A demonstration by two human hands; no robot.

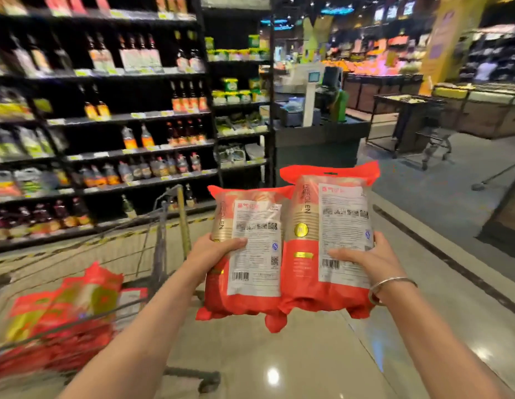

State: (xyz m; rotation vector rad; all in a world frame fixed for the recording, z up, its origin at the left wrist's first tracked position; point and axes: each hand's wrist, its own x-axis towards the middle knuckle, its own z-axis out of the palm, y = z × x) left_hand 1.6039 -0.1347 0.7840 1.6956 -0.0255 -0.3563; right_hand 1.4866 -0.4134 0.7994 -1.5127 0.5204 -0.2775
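Two red packs with white back labels are held up side by side in front of me. My left hand (214, 251) grips the left red pack (250, 280) at its left edge, thumb across the label. My right hand (365, 259) grips the right red pack (334, 226), which sits a little higher, thumb over its barcode. A silver bangle (390, 285) circles my right wrist. The two packs touch along their inner edges.
A wire shopping cart (161, 223) stands at lower left with more red packs (63, 315) inside. Dark shelves of bottles (106, 116) fill the left side. A counter with a scale (314, 82) lies ahead, produce bins (480, 108) at far right, glossy floor below.
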